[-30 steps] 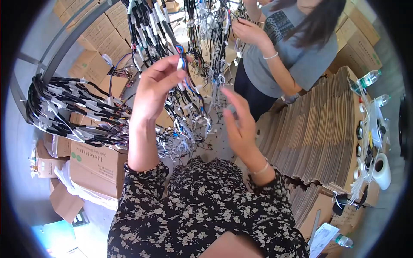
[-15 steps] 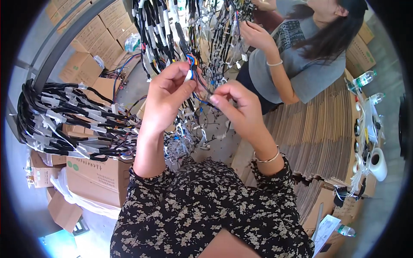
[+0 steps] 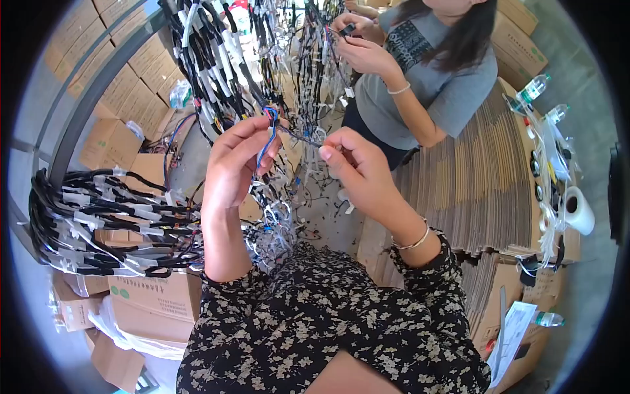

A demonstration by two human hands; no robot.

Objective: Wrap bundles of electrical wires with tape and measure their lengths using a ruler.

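Observation:
A wire harness (image 3: pixel 271 118) with blue, red and dark wires is pinched at its branching point in my left hand (image 3: pixel 231 161). Blue wires hang down over those fingers. One thin dark wire (image 3: pixel 300 136) stretches sideways from there to my right hand (image 3: pixel 361 169), whose thumb and forefinger are closed on it. The wire's far tip is hidden in that pinch. Black harnesses with white tape wraps (image 3: pixel 213 72) hang just beyond my hands, and the one I hold seems to join them from above.
Coiled black harnesses (image 3: pixel 92 226) hang at the left by a metal frame (image 3: pixel 85 85). Cartons (image 3: pixel 154 292) stand below them. A co-worker in a grey shirt (image 3: pixel 436 85) handles a dark part at the far right. Flattened cardboard (image 3: pixel 459 190) is stacked on the right, beside a white roll (image 3: pixel 579 210).
My view has shifted, so the scene sits differently. The wires between my hands are more spread, with blue ones now hanging over my left fingers. The co-worker's two hands now show around a dark part.

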